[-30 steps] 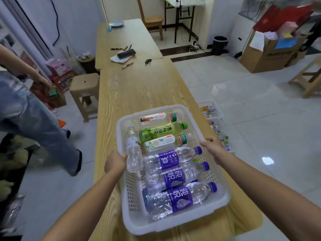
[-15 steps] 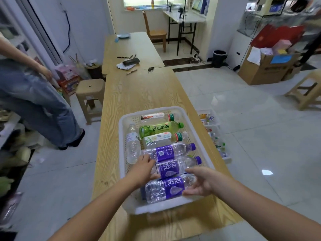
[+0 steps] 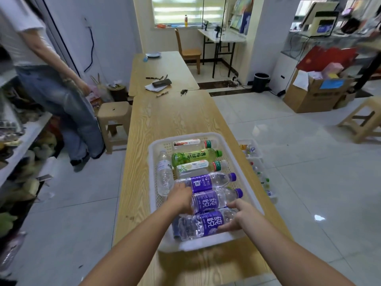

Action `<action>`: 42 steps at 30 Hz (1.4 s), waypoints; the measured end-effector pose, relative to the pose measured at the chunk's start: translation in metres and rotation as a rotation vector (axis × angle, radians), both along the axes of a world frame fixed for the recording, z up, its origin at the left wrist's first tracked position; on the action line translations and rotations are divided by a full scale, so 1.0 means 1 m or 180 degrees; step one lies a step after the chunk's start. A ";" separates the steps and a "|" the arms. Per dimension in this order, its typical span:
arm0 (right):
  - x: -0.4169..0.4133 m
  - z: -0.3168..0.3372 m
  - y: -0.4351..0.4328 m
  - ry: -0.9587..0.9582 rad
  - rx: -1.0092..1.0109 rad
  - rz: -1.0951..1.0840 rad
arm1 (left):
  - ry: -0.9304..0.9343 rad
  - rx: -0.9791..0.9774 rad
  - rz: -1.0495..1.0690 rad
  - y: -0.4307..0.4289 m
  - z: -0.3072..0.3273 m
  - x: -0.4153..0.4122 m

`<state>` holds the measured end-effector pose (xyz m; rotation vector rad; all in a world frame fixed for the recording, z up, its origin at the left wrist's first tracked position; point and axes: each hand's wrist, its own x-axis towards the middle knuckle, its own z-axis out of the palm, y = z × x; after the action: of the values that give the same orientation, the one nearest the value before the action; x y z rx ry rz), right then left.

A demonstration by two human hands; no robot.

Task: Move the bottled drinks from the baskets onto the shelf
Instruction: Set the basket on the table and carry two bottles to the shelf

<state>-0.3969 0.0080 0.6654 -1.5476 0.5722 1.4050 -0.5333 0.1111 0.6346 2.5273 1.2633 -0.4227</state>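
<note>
A white plastic basket sits on the near end of a long wooden table. Several bottles lie in it: three purple-labelled water bottles, a green tea bottle, two white-labelled drinks and a clear bottle along the left wall. My left hand grips the base end of the middle purple water bottle. My right hand curls around the neck end of the nearest purple water bottle. A shelf with goods runs along the left edge.
Another person in jeans stands at the left by the shelf. A second basket of bottles rests on the floor right of the table. A plastic stool stands left of the table, papers and a phone farther along it.
My hands left the basket's rims and went down into it; the left now holds the middle purple bottle, the right the nearest one. The view tilted up.
</note>
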 end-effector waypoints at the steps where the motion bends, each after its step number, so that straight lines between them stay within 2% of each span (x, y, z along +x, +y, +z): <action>1: -0.002 -0.001 0.000 -0.0011 0.0018 -0.0006 | 0.0073 0.0008 -0.0011 0.002 0.000 0.002; 4: -0.011 0.001 0.000 -0.0142 0.0035 0.0095 | 0.0258 0.0053 0.0024 0.006 -0.001 0.008; 7: -0.014 -0.002 0.000 -0.0256 0.0082 0.0198 | 0.0090 -0.0195 0.0124 0.008 0.001 0.010; 11: -0.017 -0.005 0.001 -0.0227 0.0310 0.0248 | -0.0650 -0.1120 0.0468 0.017 0.019 0.002; 16: -0.014 -0.008 0.008 -0.0327 0.0644 0.0198 | -0.1401 -0.2460 0.1467 0.035 0.037 -0.013; 19: -0.003 -0.002 0.020 -0.0906 0.1139 0.0440 | -0.2122 -0.3101 0.2188 0.042 0.039 -0.033; 23: 0.016 0.023 0.038 -0.1438 0.1729 0.0727 | -0.2866 -0.3430 0.2586 0.033 0.041 -0.060; 27: 0.037 0.043 0.045 -0.1606 0.2096 0.0884 | -0.3358 -0.3529 0.2496 0.019 0.041 -0.064; 32: 0.063 0.059 0.034 -0.1840 0.2313 0.0638 | -0.3731 -0.3729 0.2152 0.006 0.043 -0.045; 37: 0.091 0.086 0.002 -0.1731 0.2547 0.0255 | -0.3718 -0.3800 0.1472 0.000 0.052 0.001; 42: 0.125 0.099 -0.059 -0.1737 0.2717 -0.0465 | -0.3469 -0.3952 0.0702 -0.016 0.066 0.069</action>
<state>-0.2721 -0.0510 0.7648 -1.0691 -0.2359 0.8626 -0.4641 0.0948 0.7007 1.1535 0.4939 0.2097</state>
